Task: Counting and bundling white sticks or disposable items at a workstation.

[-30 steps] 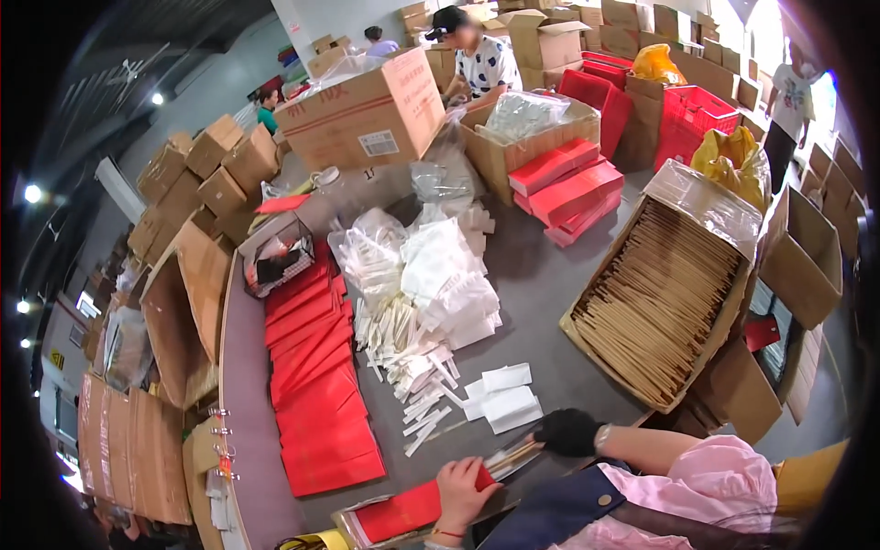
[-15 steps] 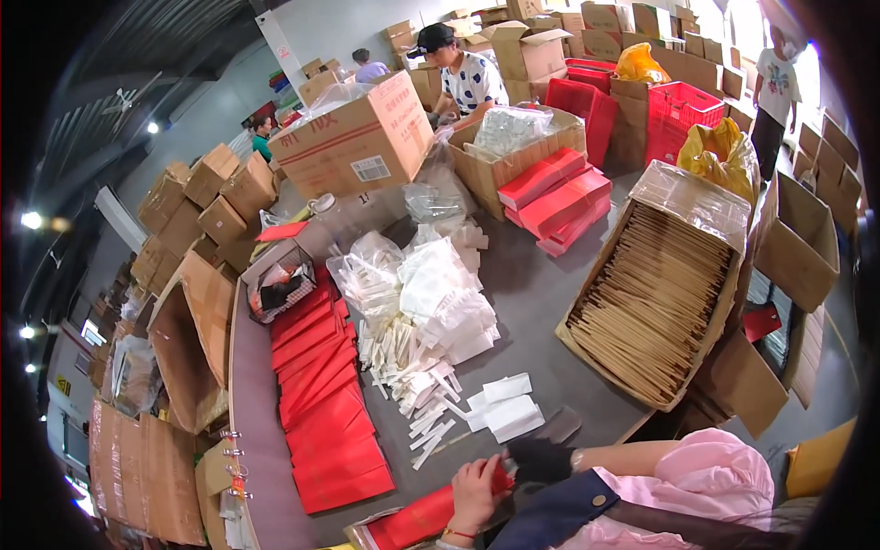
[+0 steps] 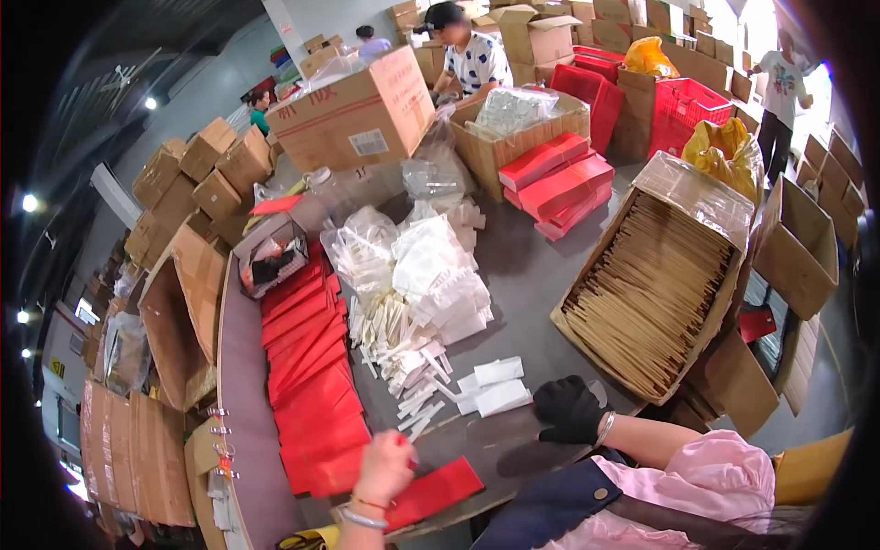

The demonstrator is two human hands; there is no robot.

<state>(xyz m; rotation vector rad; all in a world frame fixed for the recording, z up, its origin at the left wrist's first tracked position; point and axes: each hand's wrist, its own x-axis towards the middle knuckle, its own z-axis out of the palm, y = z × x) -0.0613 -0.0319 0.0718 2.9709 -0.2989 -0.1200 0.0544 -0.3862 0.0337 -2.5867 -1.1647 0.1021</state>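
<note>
— So, what do the boxes hold?

— On the right, a wide cardboard tray (image 3: 655, 293) tilts against the grey table (image 3: 532, 266), packed with rows of thin tan envelopes standing on edge; a clear plastic sheet covers its far end. Further back an open carton (image 3: 513, 137) holds crinkled clear bags. Beside it lies a stack of flat red boxes (image 3: 561, 179). A small open box (image 3: 270, 252) at the left has dark and red bits in it, too small to tell apart.

— And loose on the table?

— A run of glossy red envelopes (image 3: 307, 367) overlapping like tiles along the left edge. Next to them a heap of white paper slips and soft plastic bags (image 3: 412, 284), then two flat white packets (image 3: 495, 385) lying near each other.

— The hands?

— The left hand (image 3: 385, 467) is raised at the table's near edge, back toward the camera, fingers curled together over the near end of a single red envelope (image 3: 435, 490) lying flat there. Whether it pinches or only presses it, I cannot tell. The right hand (image 3: 568, 410), in a black glove, rests on the table just beside the white packets, fingers bent loosely, holding nothing visible. A bangle sits on each wrist.
</note>
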